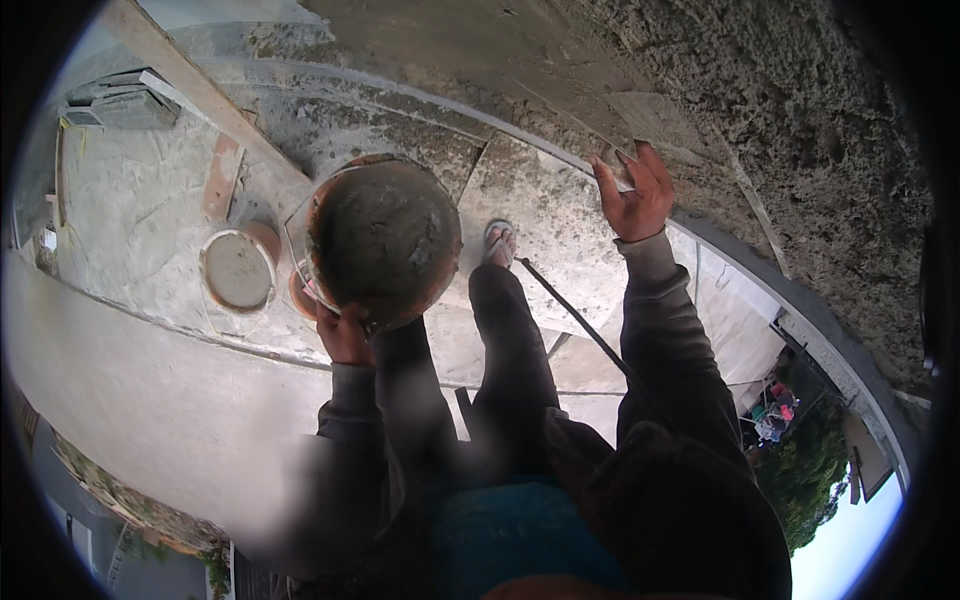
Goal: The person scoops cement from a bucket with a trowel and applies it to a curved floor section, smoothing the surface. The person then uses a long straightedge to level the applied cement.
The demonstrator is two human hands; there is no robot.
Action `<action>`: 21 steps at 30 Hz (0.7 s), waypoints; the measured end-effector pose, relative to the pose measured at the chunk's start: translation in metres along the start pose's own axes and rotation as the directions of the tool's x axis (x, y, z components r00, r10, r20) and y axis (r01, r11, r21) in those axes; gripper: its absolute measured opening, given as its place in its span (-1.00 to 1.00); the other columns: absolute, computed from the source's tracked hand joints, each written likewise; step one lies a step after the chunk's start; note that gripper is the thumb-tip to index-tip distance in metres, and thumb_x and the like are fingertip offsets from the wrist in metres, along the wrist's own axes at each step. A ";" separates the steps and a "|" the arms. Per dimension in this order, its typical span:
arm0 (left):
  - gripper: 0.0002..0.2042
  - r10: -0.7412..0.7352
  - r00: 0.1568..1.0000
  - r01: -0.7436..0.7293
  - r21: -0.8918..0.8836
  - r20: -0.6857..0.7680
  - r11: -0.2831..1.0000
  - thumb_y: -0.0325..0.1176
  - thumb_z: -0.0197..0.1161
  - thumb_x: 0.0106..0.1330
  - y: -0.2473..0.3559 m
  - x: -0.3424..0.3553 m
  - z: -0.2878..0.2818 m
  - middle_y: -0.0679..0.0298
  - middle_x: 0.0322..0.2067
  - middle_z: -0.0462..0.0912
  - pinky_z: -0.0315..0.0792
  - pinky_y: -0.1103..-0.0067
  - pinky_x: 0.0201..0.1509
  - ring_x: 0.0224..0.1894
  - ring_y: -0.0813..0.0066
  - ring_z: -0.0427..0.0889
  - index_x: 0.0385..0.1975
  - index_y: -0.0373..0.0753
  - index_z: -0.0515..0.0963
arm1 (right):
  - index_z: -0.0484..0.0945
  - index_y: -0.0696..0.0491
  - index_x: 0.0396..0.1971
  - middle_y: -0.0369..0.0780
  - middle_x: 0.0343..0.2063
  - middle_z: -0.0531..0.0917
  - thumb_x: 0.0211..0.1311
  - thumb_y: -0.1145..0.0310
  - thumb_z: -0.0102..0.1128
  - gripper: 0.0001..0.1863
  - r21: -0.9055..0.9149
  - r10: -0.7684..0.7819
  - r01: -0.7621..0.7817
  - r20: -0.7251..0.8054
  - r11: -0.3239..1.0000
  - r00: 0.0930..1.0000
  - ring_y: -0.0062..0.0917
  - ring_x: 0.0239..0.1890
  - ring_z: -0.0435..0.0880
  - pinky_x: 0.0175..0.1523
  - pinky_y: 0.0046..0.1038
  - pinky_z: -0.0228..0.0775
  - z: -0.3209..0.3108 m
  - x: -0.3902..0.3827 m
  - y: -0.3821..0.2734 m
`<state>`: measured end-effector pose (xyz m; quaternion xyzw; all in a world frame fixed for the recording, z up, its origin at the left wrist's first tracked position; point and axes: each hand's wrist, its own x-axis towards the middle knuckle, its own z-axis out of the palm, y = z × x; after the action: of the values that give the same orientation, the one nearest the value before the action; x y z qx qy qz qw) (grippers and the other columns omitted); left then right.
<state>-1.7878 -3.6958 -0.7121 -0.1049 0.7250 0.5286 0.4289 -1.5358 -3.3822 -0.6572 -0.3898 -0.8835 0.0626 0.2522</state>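
Note:
My left hand [345, 337] is closed on the near rim of a round, brownish-orange bucket [449, 268], its wall smeared with grey. Wet grey mortar [385, 235] with a lumpy surface lies inside the bucket. Off to the right, my right hand [638, 200] is raised with thumb and fingers spread, close to the rough grey wall [800, 120]. No tool shows in it, and I cannot tell whether the fingertips touch the wall.
Left of the held bucket stands another bucket [238, 270] with grey contents. A long wooden plank [205, 85] slants across the upper left, near stacked slabs [125, 105]. A thin dark rod [575, 315] lies between my sandalled foot [499, 240] and right arm.

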 end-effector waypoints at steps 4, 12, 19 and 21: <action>-0.51 -0.047 0.998 0.046 -0.017 -0.030 0.999 -0.62 0.09 -0.04 -0.005 -0.003 -0.004 0.27 -0.21 0.58 0.45 0.61 -0.16 -0.22 0.47 0.55 0.02 -0.35 0.42 | 0.62 -0.05 -0.15 -0.19 -0.16 0.65 0.07 0.14 0.37 -0.65 -0.252 0.204 -0.088 0.483 0.964 0.852 -0.29 -0.18 0.67 -0.07 -0.24 0.51 0.049 -0.048 0.049; -0.58 -0.101 0.993 0.101 -0.005 -0.056 0.995 -0.60 0.10 0.02 -0.001 -0.010 -0.005 0.29 -0.34 0.58 0.43 0.66 -0.42 -0.45 0.56 0.53 -0.02 -0.31 0.44 | 0.62 -0.13 -0.12 -0.30 -0.14 0.64 0.13 0.03 0.26 -0.64 -0.298 0.389 -0.282 0.412 0.912 0.824 -0.28 -0.15 0.66 -0.08 -0.25 0.52 0.087 -0.028 0.052; -0.51 -0.070 0.995 0.076 0.102 -0.065 0.992 -0.52 0.09 0.03 -0.006 -0.006 -0.008 0.33 -0.36 0.51 0.53 0.64 -0.44 -0.44 0.59 0.52 0.07 -0.20 0.44 | 0.62 0.06 -0.26 -0.22 -0.29 0.66 0.04 0.21 0.41 -0.69 0.049 0.196 -0.204 0.138 0.978 0.971 -0.30 -0.30 0.67 -0.24 -0.40 0.51 0.022 0.017 0.008; -0.51 -0.087 0.995 0.091 0.078 -0.052 0.993 -0.51 0.09 0.03 -0.006 -0.007 -0.008 0.34 -0.37 0.50 0.54 0.63 -0.47 -0.45 0.58 0.52 0.07 -0.19 0.44 | 0.62 0.10 -0.26 -0.19 -0.31 0.65 0.02 0.24 0.44 -0.67 0.117 0.205 -0.219 0.116 0.969 0.972 -0.30 -0.31 0.67 -0.25 -0.42 0.50 0.008 0.024 0.002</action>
<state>-1.7844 -3.7071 -0.7105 -0.1327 0.7504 0.4768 0.4382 -1.5524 -3.3630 -0.6551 -0.4611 -0.8427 0.1663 0.2228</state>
